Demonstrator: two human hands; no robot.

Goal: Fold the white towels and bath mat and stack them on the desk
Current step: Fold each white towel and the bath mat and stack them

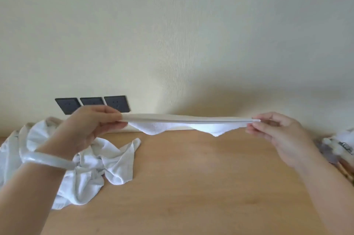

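Held towel: small white terry towel (183,123), stretched flat and edge-on above the desk, its lower layers sagging in soft points.
Left hand (90,125): thumb and fingers pinch the towel's left end; pale translucent bangle (47,160) on the wrist.
Right hand (275,133): fingertips pinch the right end.
Desk: smooth tan wooden desk (191,187).
Pile: crumpled white cloths (92,165) on the desk's left.
Wall: three dark square sockets (92,103).

Towel (183,122) above desk (191,187); cloth pile (92,162) on desk left; sockets (115,103) behind on wall (191,33).

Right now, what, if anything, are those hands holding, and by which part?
A white towel, stretched above the desk: the left hand pinches one end, the right hand the other.
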